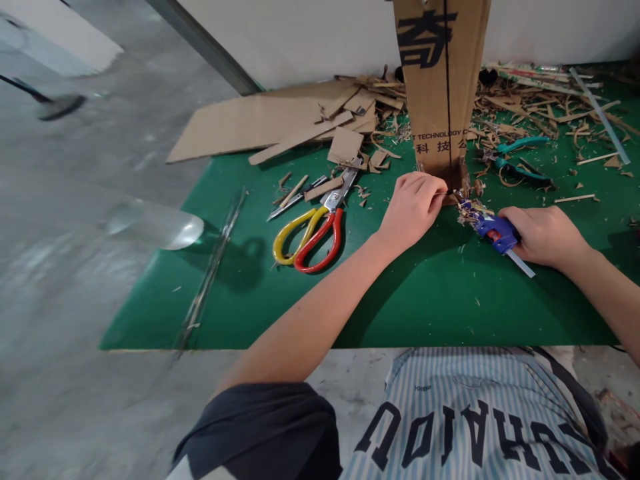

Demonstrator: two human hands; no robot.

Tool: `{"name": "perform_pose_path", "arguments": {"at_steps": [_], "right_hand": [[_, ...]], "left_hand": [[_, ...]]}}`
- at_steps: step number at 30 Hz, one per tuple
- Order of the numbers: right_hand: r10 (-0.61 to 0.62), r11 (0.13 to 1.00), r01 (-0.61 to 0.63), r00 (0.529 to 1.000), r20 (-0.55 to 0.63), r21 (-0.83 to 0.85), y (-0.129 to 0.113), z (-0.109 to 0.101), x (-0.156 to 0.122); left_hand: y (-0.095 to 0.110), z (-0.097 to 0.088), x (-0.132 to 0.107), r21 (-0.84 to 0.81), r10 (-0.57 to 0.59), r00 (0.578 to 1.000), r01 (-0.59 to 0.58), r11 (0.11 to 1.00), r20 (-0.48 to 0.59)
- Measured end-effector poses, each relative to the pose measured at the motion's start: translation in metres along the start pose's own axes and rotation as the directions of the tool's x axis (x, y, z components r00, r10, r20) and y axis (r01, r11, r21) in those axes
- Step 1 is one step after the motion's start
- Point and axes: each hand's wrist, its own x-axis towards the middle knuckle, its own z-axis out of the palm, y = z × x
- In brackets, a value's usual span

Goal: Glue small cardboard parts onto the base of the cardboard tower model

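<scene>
Cardboard column (435, 87), printed with dark characters, upright on the green table (280, 307) in front of both hands. At the near side of its foot we find the left hand (414, 203), fingertips drawn together; the spot is small and partly hidden, so we cannot tell whether they pinch anything. To the near right of the column, the right hand (547, 233) is wrapped around a blue glue gun (500, 233), whose nozzle end, ringed with scraps, lies just beside the column's foot; a translucent glue stick (521, 263) projects from its rear. Left of the column we note scissors (334, 198) with one yellow and one red handle, and, farther left, a bundle of thin rods (213, 277). To its right lie teal-handled pliers (525, 142). Cardboard scraps (520, 103) spread on both sides of it, and a flat cardboard sheet (240, 123) lies to its left.
</scene>
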Motion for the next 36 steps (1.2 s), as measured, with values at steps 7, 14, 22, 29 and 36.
{"name": "perform_pose_path", "arguments": {"at_steps": [7,14,22,29,36], "right_hand": [[-0.02,1.0,0.02,0.999,-0.037,0.003,0.0016,0.0033,-0.0036],[0.014,1.0,-0.014,1.0,-0.019,0.003,0.0011,0.0031,-0.002],[0.005,1.0,-0.005,1.0,0.0,0.01,0.0008,0.0011,-0.0014],[0.026,0.999,-0.025,1.0,-0.017,0.022,0.0015,0.0017,-0.0024],[0.021,1.0,-0.021,1.0,0.013,0.0,0.0004,0.0012,-0.0008]], "left_hand": [[0.0008,-0.0023,-0.0006,-0.003,0.031,1.0,-0.031,1.0,0.0],[0.0013,-0.0023,-0.0009,-0.036,0.046,0.999,-0.047,0.998,-0.024],[0.0007,-0.0006,-0.0024,-0.029,0.078,0.994,-0.08,0.996,-0.081],[0.0,0.0028,-0.0038,0.079,0.072,0.989,-0.062,0.995,-0.13],[0.0013,0.0032,-0.003,0.13,0.047,0.991,-0.03,0.991,-0.129]]}}
